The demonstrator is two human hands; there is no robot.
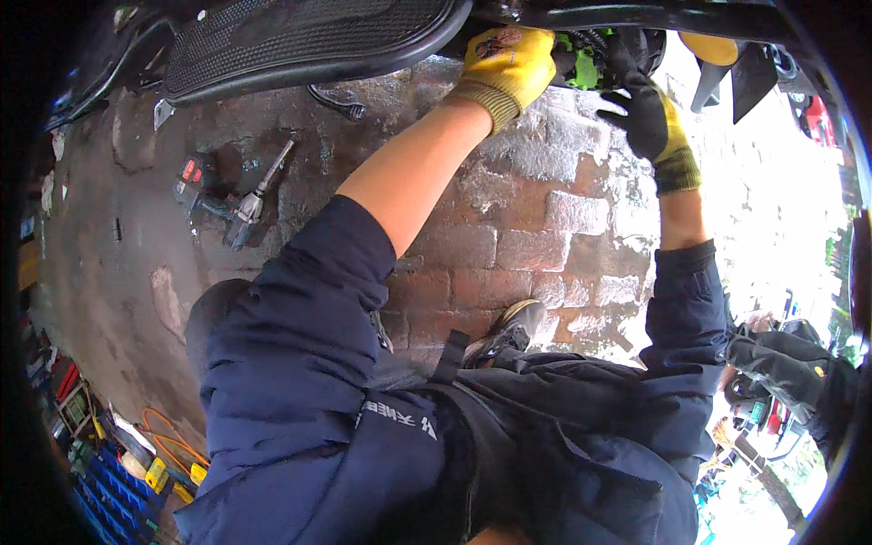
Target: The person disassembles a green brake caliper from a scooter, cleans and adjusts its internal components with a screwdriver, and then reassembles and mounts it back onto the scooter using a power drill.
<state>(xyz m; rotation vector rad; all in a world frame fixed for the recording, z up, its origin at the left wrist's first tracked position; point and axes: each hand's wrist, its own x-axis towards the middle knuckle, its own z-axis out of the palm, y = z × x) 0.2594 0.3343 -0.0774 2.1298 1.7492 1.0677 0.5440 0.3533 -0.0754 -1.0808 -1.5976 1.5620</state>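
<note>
My left hand (510,71), in a yellow work glove, is closed beside the underside of a vehicle, at the right end of a black textured footboard (309,45). Its fingers are hidden, so what they grip cannot be made out. To its right sits a bright green part (586,69) among dark mechanical pieces. My right hand (652,127), in a black and yellow glove, reaches up at a dark rounded part (650,50) beside the green one. Its thumb stands apart from the fingers, and no held thing shows.
On the wet brick floor (495,250) at left lies a cordless power tool (218,200) with a long shaft. A black lever (338,104) hangs below the footboard. Blue bins (113,490) and an orange cable (168,436) lie lower left. Another person's dark-clothed leg (786,363) shows at right.
</note>
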